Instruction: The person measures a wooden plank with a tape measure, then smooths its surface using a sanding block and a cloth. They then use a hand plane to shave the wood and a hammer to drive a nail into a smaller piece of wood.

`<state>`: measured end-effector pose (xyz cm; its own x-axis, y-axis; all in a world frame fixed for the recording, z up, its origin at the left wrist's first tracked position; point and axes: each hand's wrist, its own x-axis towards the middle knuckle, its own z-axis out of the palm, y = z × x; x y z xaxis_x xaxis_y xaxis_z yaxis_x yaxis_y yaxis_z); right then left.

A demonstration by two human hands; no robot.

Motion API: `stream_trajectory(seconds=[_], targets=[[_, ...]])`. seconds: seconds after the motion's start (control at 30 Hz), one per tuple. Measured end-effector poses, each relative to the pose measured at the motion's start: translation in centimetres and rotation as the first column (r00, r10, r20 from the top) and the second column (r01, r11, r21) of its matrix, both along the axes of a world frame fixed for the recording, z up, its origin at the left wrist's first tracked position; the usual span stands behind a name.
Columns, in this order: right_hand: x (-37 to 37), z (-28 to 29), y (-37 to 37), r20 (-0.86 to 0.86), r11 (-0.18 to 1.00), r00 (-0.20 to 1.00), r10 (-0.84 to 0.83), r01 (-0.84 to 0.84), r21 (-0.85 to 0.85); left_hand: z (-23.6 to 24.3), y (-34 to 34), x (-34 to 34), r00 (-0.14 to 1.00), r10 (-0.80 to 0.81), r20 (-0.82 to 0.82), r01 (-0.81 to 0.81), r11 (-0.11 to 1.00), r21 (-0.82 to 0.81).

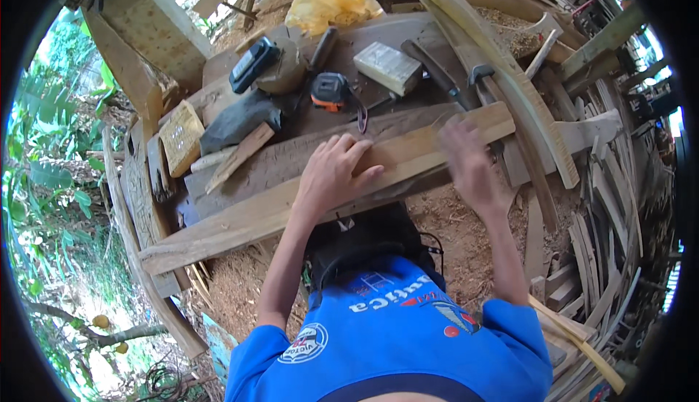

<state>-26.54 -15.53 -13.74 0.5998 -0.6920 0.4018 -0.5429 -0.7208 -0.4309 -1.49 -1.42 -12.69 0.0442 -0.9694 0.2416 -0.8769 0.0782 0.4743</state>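
A long pale wooden board (pixel 196 234) lies slantwise across the front of the workbench (pixel 378 29). My left hand (pixel 335 169) rests on the board's middle, fingers apart and slightly bent, thumb spread. My right hand (pixel 470 162), smeared by motion, is over the board toward its right end; its grip is unclear. Just beyond lie an orange-and-black tape measure (pixel 329 90), a pale rectangular block (pixel 386 67), a dark-handled tool (pixel 435 71) and a teal-and-black device (pixel 251 65). A dark grey cloth (pixel 237 121) is to the left.
A long curved timber (pixel 502 60) spans the bench's right side. Stacked offcuts (pixel 604 213) crowd the right; a yellow plastic bag (pixel 331 5) sits at the back. Tall planks (pixel 124 60) stand at back left, with plants (pixel 44 169) beyond. Wood shavings (pixel 455 227) cover the ground below.
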Motion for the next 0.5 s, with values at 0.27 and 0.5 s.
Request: stream_trajectory(seconds=[0.27, 0.5], targets=[[1.5, 2.0, 2.9, -0.124, 0.988, 0.982, 0.143, -0.150, -0.043, 0.0, 0.2, 0.3, 0.994, 0.012, -0.106, -0.023, 0.995, -0.098], [-1.1, 1.2, -2.3, 0.195, 0.903, 0.887, -0.418, 0.382, 0.195, 0.6, 0.1, -0.1, 0.976, 0.030, -0.216, -0.059, 0.990, -0.130]])
